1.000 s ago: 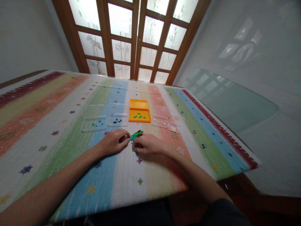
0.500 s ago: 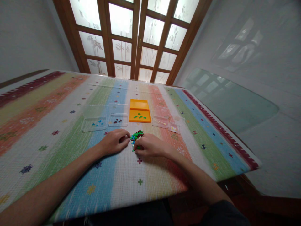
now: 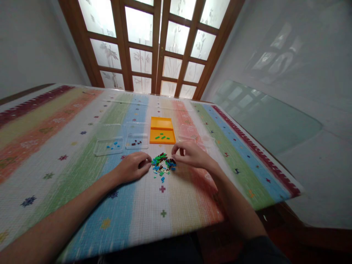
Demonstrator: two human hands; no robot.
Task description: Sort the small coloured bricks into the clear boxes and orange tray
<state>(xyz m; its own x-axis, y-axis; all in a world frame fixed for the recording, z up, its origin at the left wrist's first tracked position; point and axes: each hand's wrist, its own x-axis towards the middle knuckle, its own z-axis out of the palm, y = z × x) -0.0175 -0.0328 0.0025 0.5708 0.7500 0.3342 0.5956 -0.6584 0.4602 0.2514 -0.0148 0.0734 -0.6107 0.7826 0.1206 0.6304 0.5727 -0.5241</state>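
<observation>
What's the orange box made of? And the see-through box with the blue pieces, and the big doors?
Orange box: likely plastic, smooth with a soft sheen and even color.
See-through box: probably clear, glossy plastic; the tablecloth shows through its thin walls.
Doors: brown frames look like polished wood; the pale panes may be frosted glass, since light glows through.

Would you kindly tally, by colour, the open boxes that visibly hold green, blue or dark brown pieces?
Orange box: 1, holding green pieces
Clear boxes: 2, one holding blue pieces, one dark brown pieces
Total: 3
</observation>
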